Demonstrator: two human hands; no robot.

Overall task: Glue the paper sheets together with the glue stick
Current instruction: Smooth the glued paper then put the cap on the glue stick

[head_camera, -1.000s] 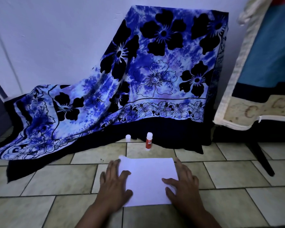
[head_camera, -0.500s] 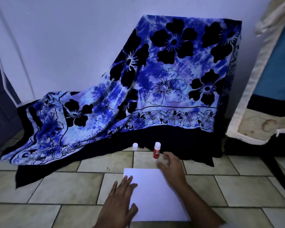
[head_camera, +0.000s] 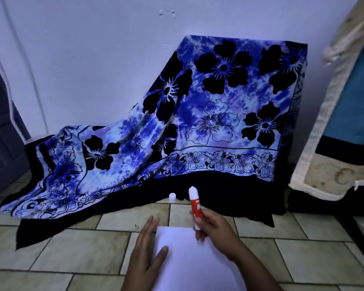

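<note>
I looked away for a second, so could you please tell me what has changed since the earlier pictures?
The right hand left the paper, reached forward and lifted the glue stick off the floor. The left hand stayed flat at the paper's left edge, and the white cap stayed by the cloth.

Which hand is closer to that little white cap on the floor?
Right. The right hand, holding the glue stick, sits below-right of the white cap; the left hand lies lower, flat at the paper edge.

White paper (head_camera: 189,267), red-and-white glue stick (head_camera: 195,208), blue black-flowered cloth (head_camera: 208,127), beige tiles (head_camera: 82,250)
</note>
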